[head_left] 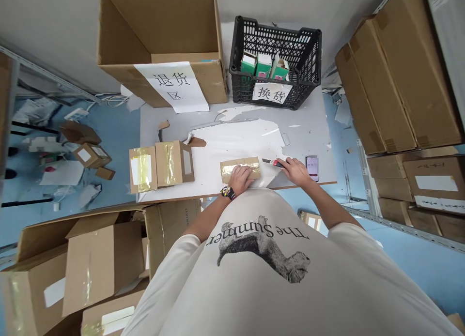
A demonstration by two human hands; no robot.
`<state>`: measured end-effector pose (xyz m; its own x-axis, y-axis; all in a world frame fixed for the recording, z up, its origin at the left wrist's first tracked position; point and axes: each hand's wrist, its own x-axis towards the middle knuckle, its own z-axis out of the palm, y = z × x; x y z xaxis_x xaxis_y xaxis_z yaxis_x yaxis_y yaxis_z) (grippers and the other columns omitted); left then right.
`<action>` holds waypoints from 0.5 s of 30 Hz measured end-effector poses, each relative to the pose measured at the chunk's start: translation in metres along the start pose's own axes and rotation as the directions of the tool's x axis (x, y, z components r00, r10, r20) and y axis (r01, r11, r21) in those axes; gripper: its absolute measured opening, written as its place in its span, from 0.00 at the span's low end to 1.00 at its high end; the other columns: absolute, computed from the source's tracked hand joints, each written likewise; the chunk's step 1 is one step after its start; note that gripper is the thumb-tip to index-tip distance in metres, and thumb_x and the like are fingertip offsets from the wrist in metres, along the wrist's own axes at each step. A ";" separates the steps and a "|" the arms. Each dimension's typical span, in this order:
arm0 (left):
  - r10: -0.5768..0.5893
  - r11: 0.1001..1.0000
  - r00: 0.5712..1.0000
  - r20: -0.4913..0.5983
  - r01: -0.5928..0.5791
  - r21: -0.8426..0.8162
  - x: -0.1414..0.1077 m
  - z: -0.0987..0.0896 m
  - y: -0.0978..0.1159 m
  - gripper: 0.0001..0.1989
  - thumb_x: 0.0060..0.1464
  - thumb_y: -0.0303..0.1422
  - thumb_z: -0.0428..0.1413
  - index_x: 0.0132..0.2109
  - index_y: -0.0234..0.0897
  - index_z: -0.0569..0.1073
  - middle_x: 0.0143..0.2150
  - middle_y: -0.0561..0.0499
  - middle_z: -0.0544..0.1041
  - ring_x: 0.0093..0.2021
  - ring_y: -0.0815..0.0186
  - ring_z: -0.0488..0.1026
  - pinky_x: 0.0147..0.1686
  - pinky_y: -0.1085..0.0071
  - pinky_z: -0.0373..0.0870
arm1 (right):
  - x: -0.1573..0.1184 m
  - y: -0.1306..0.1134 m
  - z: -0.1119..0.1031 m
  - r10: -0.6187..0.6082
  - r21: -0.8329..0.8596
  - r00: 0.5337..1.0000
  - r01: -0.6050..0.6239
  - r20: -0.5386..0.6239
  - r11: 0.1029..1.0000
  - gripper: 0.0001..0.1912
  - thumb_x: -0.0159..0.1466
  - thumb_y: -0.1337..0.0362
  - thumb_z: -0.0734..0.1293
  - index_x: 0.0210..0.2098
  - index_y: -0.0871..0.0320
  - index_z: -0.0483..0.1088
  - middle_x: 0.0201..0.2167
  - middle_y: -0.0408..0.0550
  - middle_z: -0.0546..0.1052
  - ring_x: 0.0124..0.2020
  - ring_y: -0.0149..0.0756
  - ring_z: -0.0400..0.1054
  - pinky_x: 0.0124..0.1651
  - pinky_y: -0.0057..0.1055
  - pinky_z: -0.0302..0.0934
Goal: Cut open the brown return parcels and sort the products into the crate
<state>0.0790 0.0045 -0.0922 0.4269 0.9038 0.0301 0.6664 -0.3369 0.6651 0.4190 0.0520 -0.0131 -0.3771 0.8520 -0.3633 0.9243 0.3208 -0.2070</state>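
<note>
A small taped cardboard box (228,167) lies on the white-topped table, close to its front edge. My left hand (241,177) rests on top of it with the fingers lying flat, a watch (228,193) on its wrist. In my right hand (293,171) is a red and black utility knife (279,163). Its dark blade points left, a little way off the box's right end. The fingers are wrapped round the handle. A phone (312,168) lies just right of this hand.
Two taped boxes (175,162) stand at the table's left. Behind are a large open carton (160,86) and a black plastic crate (308,79) holding small green-and-white boxes (263,65). Cartons (385,84) fill the right shelf; more boxes (101,263) are piled at lower left.
</note>
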 end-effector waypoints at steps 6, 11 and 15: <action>0.028 0.985 0.999 -0.015 -0.030 -0.173 -0.002 -0.011 0.005 0.36 0.72 0.33 0.59 0.83 0.42 0.65 0.72 0.37 0.79 0.71 0.44 0.76 0.73 0.39 0.72 | -0.023 -0.027 -0.001 0.186 0.394 0.965 -0.100 -0.186 0.913 0.32 0.81 0.53 0.58 0.79 0.55 0.70 0.61 0.62 0.80 0.61 0.58 0.74 0.64 0.51 0.71; -0.056 0.898 0.996 -0.069 0.020 -0.440 -0.013 -0.028 0.007 0.26 0.75 0.45 0.61 0.73 0.42 0.77 0.66 0.38 0.85 0.66 0.46 0.81 0.70 0.43 0.78 | 0.013 -0.118 0.017 0.290 0.777 0.947 -0.076 -0.140 0.625 0.33 0.73 0.44 0.68 0.71 0.54 0.75 0.59 0.58 0.83 0.55 0.51 0.77 0.62 0.49 0.74; -0.172 0.730 0.985 -0.015 0.117 -0.673 -0.033 -0.045 0.002 0.32 0.74 0.56 0.60 0.70 0.38 0.77 0.58 0.40 0.88 0.54 0.51 0.86 0.57 0.54 0.84 | 0.049 -0.195 0.036 0.342 0.938 0.937 -0.051 -0.074 0.343 0.32 0.62 0.39 0.78 0.57 0.52 0.80 0.46 0.50 0.85 0.48 0.46 0.78 0.57 0.45 0.76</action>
<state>0.0387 -0.0145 -0.0582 0.2963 0.9522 -0.0737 0.1252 0.0378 0.9914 0.2179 0.0166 -0.0228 -0.0327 0.9385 -0.3437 0.2798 -0.3215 -0.9046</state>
